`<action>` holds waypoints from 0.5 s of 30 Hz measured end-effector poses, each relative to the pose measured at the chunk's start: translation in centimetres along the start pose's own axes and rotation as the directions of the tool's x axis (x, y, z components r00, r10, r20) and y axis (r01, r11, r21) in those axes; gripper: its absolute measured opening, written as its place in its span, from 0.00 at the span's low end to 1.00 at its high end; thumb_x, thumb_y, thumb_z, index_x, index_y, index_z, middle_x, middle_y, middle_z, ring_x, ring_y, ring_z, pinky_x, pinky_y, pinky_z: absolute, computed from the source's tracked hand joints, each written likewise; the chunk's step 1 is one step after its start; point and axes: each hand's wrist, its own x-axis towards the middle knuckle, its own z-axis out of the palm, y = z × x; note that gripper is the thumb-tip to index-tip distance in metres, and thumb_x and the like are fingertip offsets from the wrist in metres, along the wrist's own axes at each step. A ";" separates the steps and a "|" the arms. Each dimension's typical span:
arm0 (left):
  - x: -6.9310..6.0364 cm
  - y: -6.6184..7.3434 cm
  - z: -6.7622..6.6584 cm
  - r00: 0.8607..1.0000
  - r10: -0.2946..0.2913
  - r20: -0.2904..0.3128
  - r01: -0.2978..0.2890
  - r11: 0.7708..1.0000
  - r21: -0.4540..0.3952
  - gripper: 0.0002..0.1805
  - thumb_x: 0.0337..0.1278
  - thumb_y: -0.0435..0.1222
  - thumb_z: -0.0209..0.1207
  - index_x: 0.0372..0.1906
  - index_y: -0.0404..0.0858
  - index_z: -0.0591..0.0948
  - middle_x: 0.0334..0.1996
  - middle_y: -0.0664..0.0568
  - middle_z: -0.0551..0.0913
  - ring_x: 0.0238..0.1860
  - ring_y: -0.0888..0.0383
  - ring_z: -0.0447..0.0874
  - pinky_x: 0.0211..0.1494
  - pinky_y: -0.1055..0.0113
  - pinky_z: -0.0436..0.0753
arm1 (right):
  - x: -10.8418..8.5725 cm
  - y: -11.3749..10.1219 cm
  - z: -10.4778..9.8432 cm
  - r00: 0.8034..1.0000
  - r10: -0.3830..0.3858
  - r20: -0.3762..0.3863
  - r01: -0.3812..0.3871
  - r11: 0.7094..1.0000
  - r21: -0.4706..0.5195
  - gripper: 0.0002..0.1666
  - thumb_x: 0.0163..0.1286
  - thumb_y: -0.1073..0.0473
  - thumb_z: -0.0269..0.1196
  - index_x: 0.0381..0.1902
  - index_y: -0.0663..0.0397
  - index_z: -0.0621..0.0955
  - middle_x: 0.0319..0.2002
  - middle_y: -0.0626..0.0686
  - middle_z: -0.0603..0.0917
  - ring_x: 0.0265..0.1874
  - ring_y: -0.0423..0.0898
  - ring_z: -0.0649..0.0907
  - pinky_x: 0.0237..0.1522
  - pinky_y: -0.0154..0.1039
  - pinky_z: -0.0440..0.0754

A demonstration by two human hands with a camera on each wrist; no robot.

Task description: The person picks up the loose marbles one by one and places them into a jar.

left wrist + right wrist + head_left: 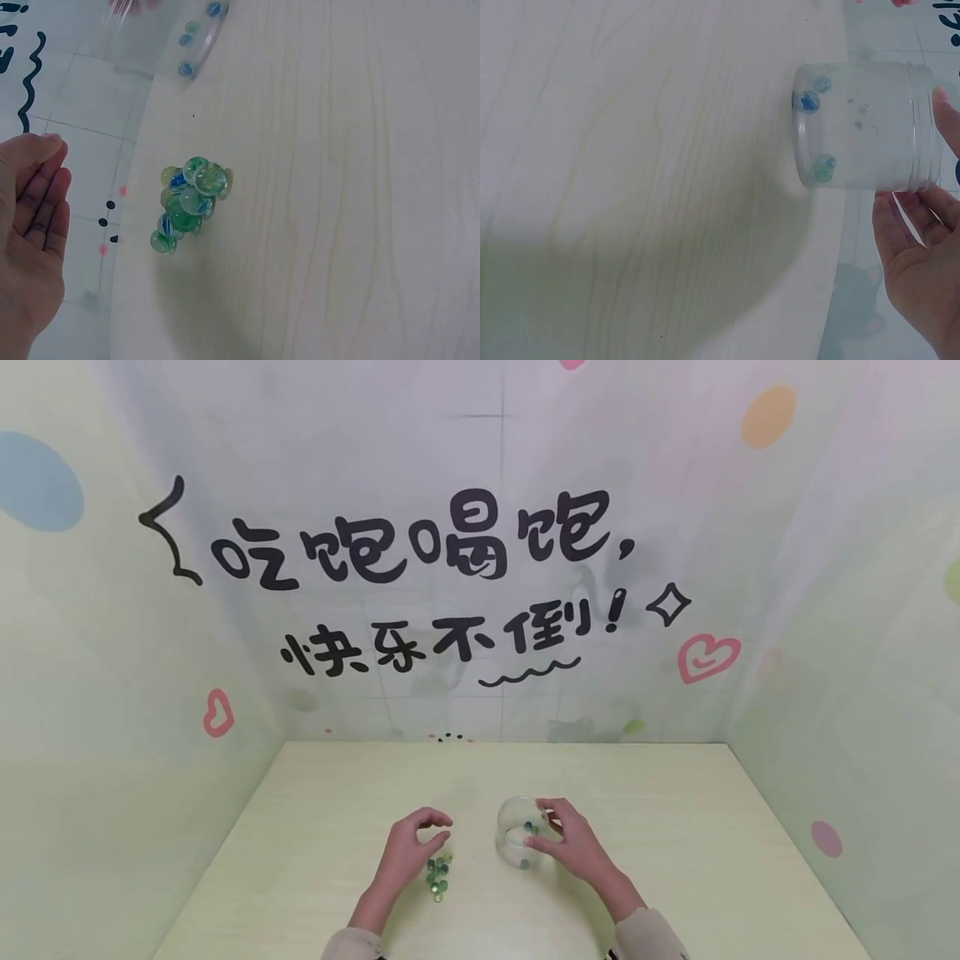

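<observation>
A clear plastic jar point(862, 127) stands upright on the table with several blue and green marbles point(808, 102) at its bottom. My right hand point(577, 843) holds this jar from the right side, thumb and fingers around its upper part near the ridged rim. To the left, my left hand point(408, 852) hovers above the table, fingers loosely bent and a gap between thumb and fingertips; nothing shows in it. Beside and below that hand lies a tight cluster of green, blue and yellowish glass marbles point(187, 202), loose on the tabletop.
The pale wood-grain table point(337, 785) is bounded by a printed back wall point(420, 718) and by side walls on the left point(135, 777) and right point(862, 735). Between the loose marbles and the jar lies a strip of bare tabletop.
</observation>
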 end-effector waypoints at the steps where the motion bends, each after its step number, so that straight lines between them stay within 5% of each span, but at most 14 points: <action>1: -0.1 -0.1 -0.1 1.000 -0.006 0.001 0.006 1.000 -0.001 0.08 0.56 0.30 0.67 0.39 0.44 0.85 0.39 0.55 0.87 0.47 0.52 0.84 0.59 0.47 0.81 | 0.0 0.0 0.0 1.000 0.001 0.000 -0.001 1.000 -0.001 0.38 0.59 0.56 0.74 0.62 0.66 0.73 0.59 0.63 0.76 0.57 0.60 0.79 0.63 0.50 0.78; 15: -0.7 -1.1 -0.3 0.998 -0.058 -0.012 0.057 0.998 -0.005 0.13 0.53 0.23 0.58 0.33 0.44 0.83 0.34 0.57 0.85 0.43 0.59 0.82 0.58 0.50 0.82 | 0.0 -0.1 0.0 1.000 0.007 -0.006 -0.007 1.000 -0.006 0.36 0.59 0.58 0.74 0.62 0.65 0.73 0.58 0.62 0.77 0.57 0.60 0.80 0.63 0.50 0.78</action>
